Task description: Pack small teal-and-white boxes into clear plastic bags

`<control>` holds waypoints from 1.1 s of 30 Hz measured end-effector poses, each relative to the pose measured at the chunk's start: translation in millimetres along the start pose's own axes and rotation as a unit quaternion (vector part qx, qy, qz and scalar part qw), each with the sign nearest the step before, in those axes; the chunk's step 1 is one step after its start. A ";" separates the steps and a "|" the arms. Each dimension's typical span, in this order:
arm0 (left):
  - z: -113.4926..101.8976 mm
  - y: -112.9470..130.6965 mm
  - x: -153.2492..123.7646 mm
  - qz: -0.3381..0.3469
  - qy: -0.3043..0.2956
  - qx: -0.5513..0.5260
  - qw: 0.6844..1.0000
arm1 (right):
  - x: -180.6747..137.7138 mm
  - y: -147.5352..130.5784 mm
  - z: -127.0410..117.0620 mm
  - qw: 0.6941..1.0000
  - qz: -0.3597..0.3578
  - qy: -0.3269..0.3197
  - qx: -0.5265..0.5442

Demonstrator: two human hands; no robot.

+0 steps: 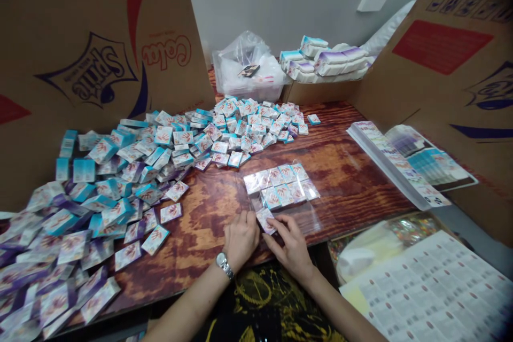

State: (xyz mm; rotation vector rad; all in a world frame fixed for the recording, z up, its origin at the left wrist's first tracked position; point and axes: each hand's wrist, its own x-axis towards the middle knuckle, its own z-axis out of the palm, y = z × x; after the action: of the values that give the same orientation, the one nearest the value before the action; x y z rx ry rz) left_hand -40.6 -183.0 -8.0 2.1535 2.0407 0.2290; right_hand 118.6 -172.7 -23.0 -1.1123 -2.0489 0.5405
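A clear plastic bag (308, 218) lies flat on the table in front of me, with small printed boxes (282, 195) side by side in two rows inside it. At its near end, my right hand (292, 248) grips one more small box (264, 220) between thumb and fingers. My left hand (241, 238), with a watch on its wrist, is closed at the bag's near left edge and pinches the plastic there. Whether the gripped box is inside the bag's mouth is hard to tell. A large heap of loose small boxes (160, 149) spreads left and behind.
Tall cardboard cartons (100, 21) (452, 96) wall both sides. At the back stand a plastic tub (256, 85) with bags and a carton (324, 91) bearing flat packs. Plastic-covered printed sheets (396, 165) lie right, label sheets (436, 288) lower right. The wooden table's (192, 246) front edge is near me.
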 end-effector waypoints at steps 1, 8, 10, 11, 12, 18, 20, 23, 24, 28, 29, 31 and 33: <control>2.1 -0.8 -0.2 0.001 0.007 -0.003 1.000 | -0.4 0.3 -0.3 1.000 -0.006 0.001 -0.006; 3.9 -2.4 -3.9 -0.041 0.065 -0.133 0.988 | -3.7 2.6 8.8 0.997 -0.036 0.021 -0.061; 1.3 -1.5 -4.2 -0.041 0.067 -0.165 0.983 | -2.6 2.4 12.1 0.997 -0.032 0.028 -0.068; 0.0 -1.3 -4.4 -0.041 0.065 -0.175 0.982 | -1.8 2.0 12.8 0.996 -0.031 0.028 -0.075; -1.1 -1.1 -4.6 -0.041 0.062 -0.183 0.980 | -1.0 1.5 12.7 0.996 -0.031 0.023 -0.085; -1.7 -1.1 -4.8 -0.038 0.058 -0.207 0.976 | -3.3 2.8 10.8 0.987 -0.039 -0.015 -0.155; -0.3 0.0 -4.7 -0.036 0.057 -0.214 0.974 | -5.7 6.9 16.0 0.986 -0.036 -0.019 -0.164; 1.4 1.5 -5.3 -0.037 0.048 -0.233 0.971 | -7.7 13.9 25.2 0.982 -0.035 -0.006 -0.184; 1.7 1.7 -5.6 -0.038 0.046 -0.240 0.969 | -7.8 15.7 26.8 0.982 -0.038 -0.002 -0.187; 2.0 1.3 -6.9 -0.043 0.044 -0.271 0.961 | -6.9 20.2 21.9 0.989 -0.037 -0.028 -0.138; 2.1 1.3 -7.0 -0.049 0.047 -0.286 0.956 | -6.8 21.4 18.8 0.992 -0.035 -0.037 -0.115; 3.1 1.6 -7.0 -0.071 0.045 -0.338 0.937 | -7.2 24.8 12.9 0.995 -0.036 -0.049 -0.075; 5.3 2.5 -6.6 -0.106 0.029 -0.405 0.908 | -7.8 29.5 9.0 0.996 -0.044 -0.053 -0.052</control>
State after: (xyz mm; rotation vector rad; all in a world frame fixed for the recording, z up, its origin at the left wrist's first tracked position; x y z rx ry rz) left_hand -37.3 -189.9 -12.6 1.4116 1.7248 0.9258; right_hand 130.3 -163.6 -51.1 -1.0659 -2.2291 0.4625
